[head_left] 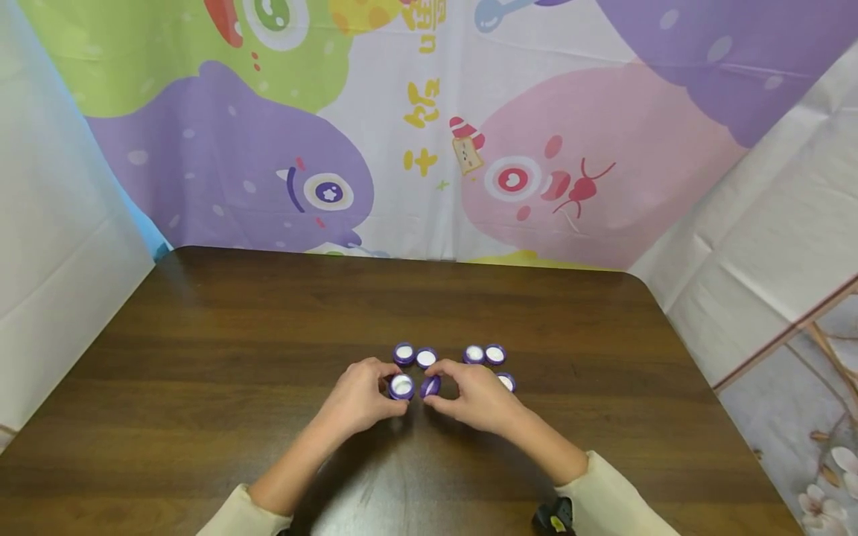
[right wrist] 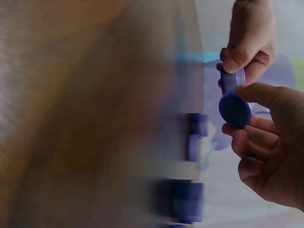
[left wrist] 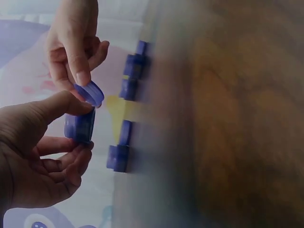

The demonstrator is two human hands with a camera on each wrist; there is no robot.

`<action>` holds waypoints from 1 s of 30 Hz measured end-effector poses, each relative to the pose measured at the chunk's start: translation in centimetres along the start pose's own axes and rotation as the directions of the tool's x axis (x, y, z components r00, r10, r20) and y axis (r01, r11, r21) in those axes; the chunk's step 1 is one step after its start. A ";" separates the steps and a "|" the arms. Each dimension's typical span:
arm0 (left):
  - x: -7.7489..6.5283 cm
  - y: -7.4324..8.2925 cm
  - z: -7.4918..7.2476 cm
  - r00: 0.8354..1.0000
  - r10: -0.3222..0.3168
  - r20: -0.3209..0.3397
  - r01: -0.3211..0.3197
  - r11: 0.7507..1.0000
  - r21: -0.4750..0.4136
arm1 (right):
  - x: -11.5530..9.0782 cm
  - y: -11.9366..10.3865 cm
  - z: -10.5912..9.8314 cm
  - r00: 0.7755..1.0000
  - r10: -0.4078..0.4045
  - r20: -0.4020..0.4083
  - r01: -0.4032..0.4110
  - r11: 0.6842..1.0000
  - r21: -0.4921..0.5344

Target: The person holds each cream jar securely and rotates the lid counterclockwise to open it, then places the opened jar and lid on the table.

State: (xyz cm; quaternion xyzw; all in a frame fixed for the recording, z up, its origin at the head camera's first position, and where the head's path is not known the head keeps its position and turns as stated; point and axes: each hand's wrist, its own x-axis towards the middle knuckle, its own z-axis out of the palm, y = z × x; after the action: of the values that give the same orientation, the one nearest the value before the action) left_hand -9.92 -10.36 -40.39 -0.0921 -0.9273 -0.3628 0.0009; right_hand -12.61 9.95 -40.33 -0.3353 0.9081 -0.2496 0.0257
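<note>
My left hand [head_left: 358,394] grips a small round purple jar [head_left: 401,385] between thumb and fingers, its open white inside facing up. Close on its right, my right hand [head_left: 479,394] pinches a purple lid [head_left: 431,386] by its edge and holds it tilted. In the left wrist view the lid [left wrist: 90,93] overlaps the top of the jar [left wrist: 78,127]. The right wrist view shows the lid's flat outer face [right wrist: 234,110] beside the left hand's fingers. Another purple round piece [head_left: 506,382] with a white inside is partly hidden behind my right hand.
On the brown wooden table [head_left: 201,342], just beyond my hands, lies a pair of purple round pieces [head_left: 404,353] with white insides. A similar pair [head_left: 474,353] sits farther right. A cartoon-printed cloth [head_left: 429,216] hangs along the table's far edge.
</note>
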 end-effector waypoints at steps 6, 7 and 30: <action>0.6 -0.6 0.7 1.000 -0.015 0.023 0.014 0.999 0.043 | 0.3 0.4 1.4 0.998 0.063 -0.006 -0.063 0.997 -0.053; 0.6 -0.6 0.8 1.000 -0.013 0.023 0.012 0.999 0.051 | 0.3 0.5 1.6 0.997 0.071 -0.010 -0.071 0.995 -0.068; 1.2 -1.6 1.8 0.995 -0.036 0.088 0.025 0.992 0.124 | 0.7 0.0 2.2 0.995 0.089 0.039 -0.073 0.946 -0.315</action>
State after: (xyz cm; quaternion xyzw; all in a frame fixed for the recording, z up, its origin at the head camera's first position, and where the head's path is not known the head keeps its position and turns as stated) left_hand -11.22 -10.03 -42.71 -0.0939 -0.9483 -0.3003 -0.0408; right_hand -12.66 8.58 -42.21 -0.3040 0.9482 -0.0922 0.0064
